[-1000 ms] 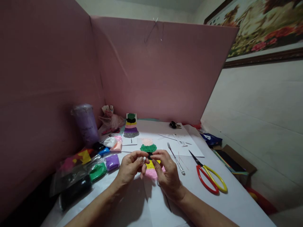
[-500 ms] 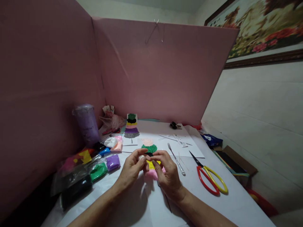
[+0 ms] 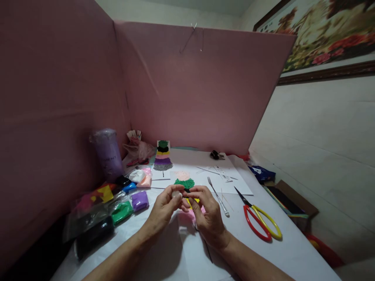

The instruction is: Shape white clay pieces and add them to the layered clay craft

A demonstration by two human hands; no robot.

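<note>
The left hand [image 3: 164, 205] has its grip clamped on a bit of white clay [image 3: 176, 194], pinched between thumb and forefinger above the counter [image 3: 293, 248]. The right hand [image 3: 209, 212] is just beside it, thumb and fingertips close together; whether its grip holds anything, I cannot tell. Beneath and beyond both hands lies a banded picture [image 3: 184, 182], pale pink and green at its far end, yellow and pink partly covered by the fingers. To the right lie a fork [image 3: 222, 204] and scissors [image 3: 251, 205], blades slightly parted. To the left, a purple packet [image 3: 140, 200] lies near a green packet [image 3: 121, 212].
</note>
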